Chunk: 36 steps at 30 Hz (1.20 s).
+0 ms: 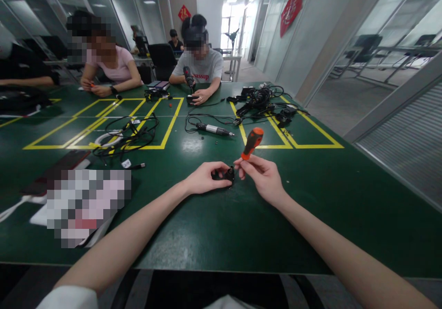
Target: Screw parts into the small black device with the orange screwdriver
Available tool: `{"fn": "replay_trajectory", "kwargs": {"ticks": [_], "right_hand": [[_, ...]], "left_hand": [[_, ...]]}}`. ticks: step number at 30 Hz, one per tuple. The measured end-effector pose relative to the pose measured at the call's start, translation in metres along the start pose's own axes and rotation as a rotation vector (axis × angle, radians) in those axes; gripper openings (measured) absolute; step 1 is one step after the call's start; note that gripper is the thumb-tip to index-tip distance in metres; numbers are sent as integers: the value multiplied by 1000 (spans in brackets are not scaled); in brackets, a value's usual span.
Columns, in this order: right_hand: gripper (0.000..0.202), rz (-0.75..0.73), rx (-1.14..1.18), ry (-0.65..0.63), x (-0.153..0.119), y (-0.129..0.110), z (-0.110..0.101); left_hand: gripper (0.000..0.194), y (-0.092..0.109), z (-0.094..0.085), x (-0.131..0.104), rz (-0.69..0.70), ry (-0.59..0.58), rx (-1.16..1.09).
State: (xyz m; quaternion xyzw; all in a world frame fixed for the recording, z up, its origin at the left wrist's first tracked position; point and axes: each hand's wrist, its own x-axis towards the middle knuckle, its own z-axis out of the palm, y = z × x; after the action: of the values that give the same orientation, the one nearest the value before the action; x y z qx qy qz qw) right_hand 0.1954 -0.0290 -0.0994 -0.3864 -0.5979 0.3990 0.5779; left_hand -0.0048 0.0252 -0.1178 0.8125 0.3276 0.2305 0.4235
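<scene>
"Two hands at work: what has each got?"

"The left hand (207, 178) curls thumb and fingers around a small black part (229, 175), low over the table (193, 228). The right hand (265, 177) grips an orange-and-black screwdriver (253, 143) near its lower end, handle tilted upward."

"Is the tip on the part?"

"Can't tell; it's too small and partly hidden by fingers."

"So how far along?"

"Underway, I'd judge: part and screwdriver are both in grip, neither set down. What on the part is done or left doesn't show."

"And farther out?"

"A pen-shaped tool (214, 129) lies beyond the hands, small dark bits (216, 142) near it, then a black cable heap (258, 99) beyond and to the right."
</scene>
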Motion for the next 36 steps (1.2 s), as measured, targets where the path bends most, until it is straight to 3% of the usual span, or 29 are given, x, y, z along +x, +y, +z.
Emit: {"fn": "replay_trajectory", "kwargs": {"ticks": [10,17,36], "right_hand": [[35,-18,132,-42,-1,5,0],[40,13,10,2,-1,-1,1],[41,27,36,-37,0,-2,2]], "left_hand": [[38,0,0,1,0,1,10],[37,0,0,0,-6,-3,-6],[37,0,0,0,1,-3,-17]]}}
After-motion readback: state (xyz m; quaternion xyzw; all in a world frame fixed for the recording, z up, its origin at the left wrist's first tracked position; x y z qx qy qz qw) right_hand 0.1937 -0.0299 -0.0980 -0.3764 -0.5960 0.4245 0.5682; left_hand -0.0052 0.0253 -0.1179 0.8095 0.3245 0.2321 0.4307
